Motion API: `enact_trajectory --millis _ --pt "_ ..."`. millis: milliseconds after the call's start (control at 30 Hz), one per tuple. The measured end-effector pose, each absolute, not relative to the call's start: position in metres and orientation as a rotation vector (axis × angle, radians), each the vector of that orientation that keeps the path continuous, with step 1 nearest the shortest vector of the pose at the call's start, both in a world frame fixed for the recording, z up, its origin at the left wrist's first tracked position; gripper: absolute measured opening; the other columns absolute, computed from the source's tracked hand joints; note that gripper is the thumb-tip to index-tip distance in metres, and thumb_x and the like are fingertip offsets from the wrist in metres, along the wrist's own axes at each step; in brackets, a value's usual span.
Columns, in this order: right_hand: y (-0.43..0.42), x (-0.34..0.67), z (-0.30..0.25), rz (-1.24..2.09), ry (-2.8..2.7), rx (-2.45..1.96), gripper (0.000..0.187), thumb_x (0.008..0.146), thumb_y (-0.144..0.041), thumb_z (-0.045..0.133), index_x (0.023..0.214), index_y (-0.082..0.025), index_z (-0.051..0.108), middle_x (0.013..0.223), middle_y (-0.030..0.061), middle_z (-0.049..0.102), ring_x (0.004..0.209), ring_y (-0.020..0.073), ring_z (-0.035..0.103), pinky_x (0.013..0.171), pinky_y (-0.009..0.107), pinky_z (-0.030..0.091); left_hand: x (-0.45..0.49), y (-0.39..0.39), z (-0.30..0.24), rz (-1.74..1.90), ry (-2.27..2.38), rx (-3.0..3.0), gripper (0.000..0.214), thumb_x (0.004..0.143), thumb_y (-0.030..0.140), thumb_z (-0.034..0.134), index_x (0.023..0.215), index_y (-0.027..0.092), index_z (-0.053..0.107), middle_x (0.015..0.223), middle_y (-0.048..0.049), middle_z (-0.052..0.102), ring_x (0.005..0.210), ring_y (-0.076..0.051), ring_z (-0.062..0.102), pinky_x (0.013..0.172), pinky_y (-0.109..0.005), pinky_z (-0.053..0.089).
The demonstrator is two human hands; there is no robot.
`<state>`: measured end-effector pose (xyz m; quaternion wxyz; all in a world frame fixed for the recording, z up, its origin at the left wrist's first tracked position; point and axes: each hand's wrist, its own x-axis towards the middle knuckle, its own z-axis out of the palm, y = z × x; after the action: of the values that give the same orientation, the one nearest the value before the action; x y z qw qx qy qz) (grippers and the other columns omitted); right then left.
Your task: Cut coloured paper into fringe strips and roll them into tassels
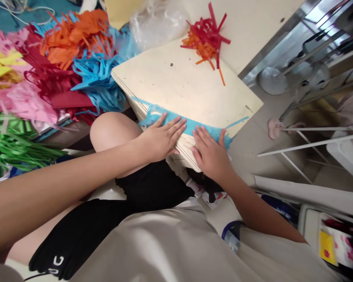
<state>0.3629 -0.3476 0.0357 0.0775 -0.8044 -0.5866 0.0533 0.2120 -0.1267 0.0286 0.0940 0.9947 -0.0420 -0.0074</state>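
A pale wooden board (179, 86) lies in front of me, tilted over my knee. Along its near edge runs a strip of blue fringed paper (191, 124). My left hand (161, 137) lies flat on the strip's left part, fingers stretched out and slightly spread. My right hand (210, 150) presses flat on the strip's right part at the board's near edge, fingers extended. Neither hand holds anything. A small heap of red and orange paper strips (207, 37) rests at the board's far side.
Piles of cut paper fringe lie to the left: orange (67, 35), blue (98, 76), dark red (51, 84), pink (23, 100), yellow (1, 64) and green (14, 145). A clear plastic bag (157, 21) lies behind the board. Metal rods and a fan base (272, 80) stand on the floor at right.
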Motion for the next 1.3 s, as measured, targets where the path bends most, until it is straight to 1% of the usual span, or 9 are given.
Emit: enact_trajectory --millis 200,333,500,633,767,833,933,1067,1300 --pt "-0.359 0.363 0.031 0.123 -1.768 -2.439 0.068 0.124 -0.045 0.036 0.179 -0.007 0.047 0.184 0.0229 0.039 0.177 0.0404 0.037 0.142 0.086 -0.003 0.212 -0.123 0.027 0.114 -0.209 3.053 0.068 0.115 0.031 0.057 0.174 -0.002 0.049 0.181 -0.0287 0.043 0.175 -0.04 0.044 0.15 -0.069 0.03" --pt "-0.363 0.364 0.031 0.025 -1.73 -2.372 0.058 0.125 -0.042 0.037 0.167 -0.011 0.062 0.176 0.0185 0.056 0.168 0.0374 0.051 0.145 0.08 -0.007 0.209 -0.121 0.031 0.297 -0.329 3.198 0.05 0.115 0.011 0.042 0.156 0.003 0.07 0.165 -0.0212 0.067 0.16 -0.03 0.066 0.146 -0.058 0.044" --pt "-0.358 0.365 0.036 -0.084 -1.706 -2.299 0.042 0.121 -0.039 0.05 0.146 -0.017 0.075 0.15 0.0116 0.076 0.136 0.0313 0.071 0.151 0.07 0.0 0.208 -0.11 0.042 0.331 -0.445 3.164 0.041 0.116 0.01 0.042 0.111 0.011 0.082 0.133 -0.0128 0.085 0.126 -0.023 0.082 0.136 -0.05 0.055" --pt "-0.352 0.372 0.035 -0.096 -1.698 -2.267 0.034 0.119 -0.039 0.051 0.129 -0.022 0.078 0.131 0.0085 0.079 0.121 0.0288 0.07 0.151 0.068 0.009 0.214 -0.104 0.048 0.259 -0.255 2.988 0.034 0.114 0.015 0.047 0.102 0.014 0.079 0.11 -0.011 0.083 0.103 -0.021 0.078 0.125 -0.049 0.058" --pt "-0.346 0.383 0.034 -0.047 -1.635 -2.249 0.034 0.119 -0.038 0.046 0.109 -0.022 0.074 0.118 0.007 0.078 0.112 0.0257 0.067 0.149 0.06 0.017 0.221 -0.102 0.049 0.198 -0.054 2.868 0.033 0.114 0.028 0.05 0.102 0.015 0.078 0.106 -0.0131 0.076 0.106 -0.027 0.071 0.104 -0.046 0.057" --pt "-0.342 0.388 0.034 -0.021 -1.588 -2.288 0.033 0.119 -0.039 0.047 0.105 -0.021 0.072 0.113 0.0077 0.077 0.109 0.0258 0.065 0.142 0.057 0.026 0.223 -0.1 0.049 0.165 0.025 2.813 0.031 0.113 0.031 0.054 0.104 0.015 0.079 0.11 -0.0137 0.075 0.111 -0.028 0.068 0.101 -0.045 0.053" --pt "-0.336 0.392 0.034 0.004 -1.488 -2.406 0.034 0.117 -0.039 0.048 0.097 -0.02 0.068 0.109 0.0102 0.075 0.109 0.0274 0.062 0.12 0.053 0.037 0.227 -0.096 0.052 0.116 0.141 2.745 0.028 0.11 0.035 0.059 0.105 0.016 0.079 0.109 -0.0138 0.073 0.114 -0.03 0.064 0.102 -0.047 0.049" --pt "-0.328 0.395 0.035 0.051 -1.401 -2.514 0.033 0.115 -0.038 0.052 0.091 -0.019 0.062 0.107 0.0113 0.074 0.109 0.028 0.06 0.104 0.048 0.031 0.233 -0.093 0.059 -0.004 0.301 2.696 0.025 0.105 0.037 0.067 0.103 0.017 0.081 0.109 -0.0138 0.072 0.119 -0.033 0.06 0.107 -0.052 0.048" --pt "-0.325 0.398 0.033 0.133 -1.349 -2.586 0.031 0.115 -0.037 0.053 0.091 -0.019 0.058 0.107 0.0121 0.073 0.108 0.0284 0.058 0.103 0.047 0.028 0.242 -0.093 0.064 -0.144 0.422 2.699 0.029 0.105 0.04 0.064 0.098 0.016 0.078 0.11 -0.0151 0.07 0.122 -0.035 0.059 0.109 -0.056 0.048"
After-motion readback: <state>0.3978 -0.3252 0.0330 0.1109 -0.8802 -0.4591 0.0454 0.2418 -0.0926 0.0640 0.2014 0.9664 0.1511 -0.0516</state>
